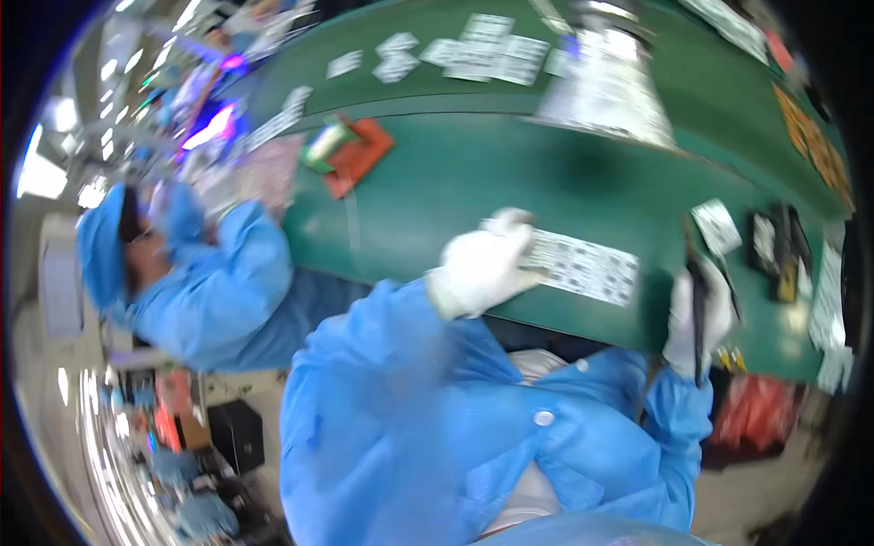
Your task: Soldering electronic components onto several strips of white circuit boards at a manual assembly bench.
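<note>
A white glove covers my left hand (487,264). Its fingers are closed on the left end of a flat white panel (587,267) with rows of dark square marks, lying over the green bench mat. My right hand (699,314), also gloved in white, grips a long, slim dark tool (699,300) that looks like tweezers; blur hides its exact kind. The tool points away from me, apart from the panel. Just beyond the right hand lies a small white marked card (716,227).
Black tools (778,246) lie at the right, above a red bag (756,409). A foil-covered duct (605,86) comes down at the back. White marked sheets (492,50) lie along the far strip. A co-worker in blue (200,282) sits left, near a red-orange item (362,156).
</note>
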The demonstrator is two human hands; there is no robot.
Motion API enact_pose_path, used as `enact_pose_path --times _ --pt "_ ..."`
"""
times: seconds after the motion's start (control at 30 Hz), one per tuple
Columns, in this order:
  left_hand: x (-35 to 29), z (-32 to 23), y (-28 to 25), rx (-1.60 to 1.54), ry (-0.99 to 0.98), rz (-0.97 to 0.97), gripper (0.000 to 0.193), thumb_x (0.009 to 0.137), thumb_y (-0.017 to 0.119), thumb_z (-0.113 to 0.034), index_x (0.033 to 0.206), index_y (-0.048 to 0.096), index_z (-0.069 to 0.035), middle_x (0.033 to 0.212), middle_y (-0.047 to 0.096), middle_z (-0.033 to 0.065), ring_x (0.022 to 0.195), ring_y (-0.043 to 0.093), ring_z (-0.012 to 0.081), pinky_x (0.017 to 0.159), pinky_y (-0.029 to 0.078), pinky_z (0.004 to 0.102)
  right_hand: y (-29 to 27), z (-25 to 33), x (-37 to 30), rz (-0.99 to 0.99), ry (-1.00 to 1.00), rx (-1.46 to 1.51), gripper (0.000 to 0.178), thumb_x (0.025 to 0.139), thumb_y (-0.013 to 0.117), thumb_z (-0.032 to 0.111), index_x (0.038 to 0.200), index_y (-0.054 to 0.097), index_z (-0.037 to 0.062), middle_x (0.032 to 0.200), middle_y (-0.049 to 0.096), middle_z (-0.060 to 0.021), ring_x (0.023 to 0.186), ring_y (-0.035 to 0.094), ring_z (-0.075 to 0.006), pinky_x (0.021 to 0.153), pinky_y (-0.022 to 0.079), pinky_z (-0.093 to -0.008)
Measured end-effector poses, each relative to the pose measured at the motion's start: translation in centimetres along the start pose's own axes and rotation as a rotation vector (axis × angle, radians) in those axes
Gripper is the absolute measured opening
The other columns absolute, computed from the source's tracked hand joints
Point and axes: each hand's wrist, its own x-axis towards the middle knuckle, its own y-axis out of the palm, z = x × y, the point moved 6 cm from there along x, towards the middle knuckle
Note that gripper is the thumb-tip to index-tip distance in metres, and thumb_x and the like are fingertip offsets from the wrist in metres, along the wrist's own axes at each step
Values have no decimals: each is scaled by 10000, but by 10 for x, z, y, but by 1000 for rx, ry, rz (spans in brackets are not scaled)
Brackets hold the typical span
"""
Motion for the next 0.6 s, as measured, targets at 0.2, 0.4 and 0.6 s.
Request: enact_pose_path --times 0.2,0.4,0.6 --pt "-5 -35 -24 -216 207 -340 101 843 565 10 926 621 -10 973 619 153 718 629 305 656 531 348 -12 1 6 -58 -32 -139 242 856 672 27 1088 604 12 839 604 -37 670 551 -69 608 465 -219" --pt "-11 -58 23 -293 123 -75 137 817 693 -119 947 653 -105 854 676 43 765 665 221 646 532 312 -11 3 7 5 47 -39 211 859 657 -8 1067 633 19 927 621 -55 698 551 -70 643 463 -205" --pt "-11 -65 39 -205 115 -231 169 769 756 -168 863 628 -111 737 662 18 649 652 156 549 500 286 -10 7 6 5 -2 -4 210 835 677 -25 1028 612 25 958 623 -81 708 571 -80 637 477 -220"
